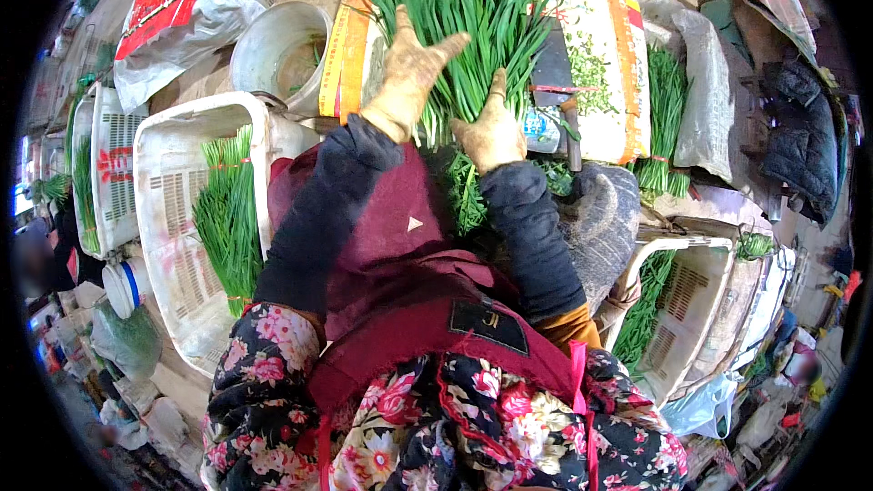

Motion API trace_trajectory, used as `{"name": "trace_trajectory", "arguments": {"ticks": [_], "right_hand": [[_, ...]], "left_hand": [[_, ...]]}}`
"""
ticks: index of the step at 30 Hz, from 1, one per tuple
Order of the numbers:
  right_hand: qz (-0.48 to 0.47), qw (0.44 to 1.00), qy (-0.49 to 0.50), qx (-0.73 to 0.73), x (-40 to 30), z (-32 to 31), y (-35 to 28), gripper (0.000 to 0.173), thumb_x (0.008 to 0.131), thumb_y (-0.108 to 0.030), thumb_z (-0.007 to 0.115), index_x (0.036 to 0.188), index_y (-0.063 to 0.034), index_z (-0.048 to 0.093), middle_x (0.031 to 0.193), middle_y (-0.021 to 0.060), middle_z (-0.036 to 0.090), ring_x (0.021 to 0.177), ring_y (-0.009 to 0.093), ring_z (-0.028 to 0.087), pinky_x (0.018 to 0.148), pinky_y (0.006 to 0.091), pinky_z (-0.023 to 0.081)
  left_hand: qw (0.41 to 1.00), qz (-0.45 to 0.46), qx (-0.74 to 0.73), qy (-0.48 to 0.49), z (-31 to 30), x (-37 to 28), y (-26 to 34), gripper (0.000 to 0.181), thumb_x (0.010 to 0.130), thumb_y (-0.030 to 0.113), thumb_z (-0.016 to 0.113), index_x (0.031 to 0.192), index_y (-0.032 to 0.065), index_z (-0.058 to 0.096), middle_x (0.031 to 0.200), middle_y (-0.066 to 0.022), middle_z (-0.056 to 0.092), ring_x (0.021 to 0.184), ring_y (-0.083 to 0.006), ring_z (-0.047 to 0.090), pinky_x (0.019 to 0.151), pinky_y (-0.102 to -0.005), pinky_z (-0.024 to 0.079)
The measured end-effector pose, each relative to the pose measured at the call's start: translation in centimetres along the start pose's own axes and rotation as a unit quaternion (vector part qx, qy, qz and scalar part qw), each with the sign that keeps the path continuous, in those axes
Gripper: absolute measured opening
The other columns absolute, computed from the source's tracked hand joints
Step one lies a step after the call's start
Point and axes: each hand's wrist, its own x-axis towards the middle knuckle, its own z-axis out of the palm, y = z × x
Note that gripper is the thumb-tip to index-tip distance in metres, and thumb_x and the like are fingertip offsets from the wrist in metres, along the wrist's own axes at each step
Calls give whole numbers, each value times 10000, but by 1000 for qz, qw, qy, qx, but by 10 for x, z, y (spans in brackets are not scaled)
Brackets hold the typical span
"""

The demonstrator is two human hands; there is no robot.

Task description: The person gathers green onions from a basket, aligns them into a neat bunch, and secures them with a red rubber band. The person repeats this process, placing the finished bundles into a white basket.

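Note:
A large loose bunch of garlic chives lies before me, green leaves pointing away and pale stem ends towards me. My left hand, in a soiled tan glove, cups its left side with thumb and finger spread wide. Lower down, my right hand, gloved alike, holds the right side near the stems. Some fingers of both hands are hidden. Beneath the bunch is a printed woven sack bearing writing. Just right of the bunch, a broad-bladed knife rests on the sack, its handle towards me.
Left of me stands a white plastic crate with tied chive bundles. A bucket sits beyond it. At right are a tied chive bundle and another crate with greens. Leafy scraps litter the sack.

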Motion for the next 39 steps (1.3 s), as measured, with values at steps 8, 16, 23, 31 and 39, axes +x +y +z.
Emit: {"name": "trace_trajectory", "arguments": {"ticks": [8,16,23,31,39], "right_hand": [[-100,989,-11,-110,2,20,13,1115,765,-390,729,1492,54,10,905,263,662,819,382,675,707,418,541],[-162,973,-118,-112,-8,-10,9,1110,779,-395,728,1509,-5,-12,942,257,665,832,380,679,765,400,533],[-112,919,-164,341,-17,-42,81,535,907,-120,641,1400,-37,449,948,83,664,752,106,603,661,250,520],[-41,914,-85,394,-17,-40,129,344,928,-38,555,1271,-14,575,872,46,639,737,91,577,665,235,499],[-266,957,117,-8,39,-76,139,243,897,-93,555,1102,-29,668,1010,159,682,903,261,655,801,338,502]], "left_hand": [[956,124,264,29,44,13,-53,1064,748,353,788,1495,-34,138,1491,-288,285,1367,-412,311,1141,-395,270],[956,203,208,-32,22,29,-86,1024,799,524,695,1489,-36,185,1520,-248,263,1413,-353,272,1159,-367,244],[953,198,229,9,15,25,-65,877,851,519,662,1487,50,282,1509,-255,279,1414,-378,257,1155,-411,237],[963,150,223,31,-11,13,-50,711,928,495,558,1452,53,367,1479,-194,369,1378,-329,341,1120,-382,287],[958,133,254,-31,-48,8,-52,423,975,171,472,1360,-3,463,1411,-186,457,1304,-300,445,1093,-331,325]]}}
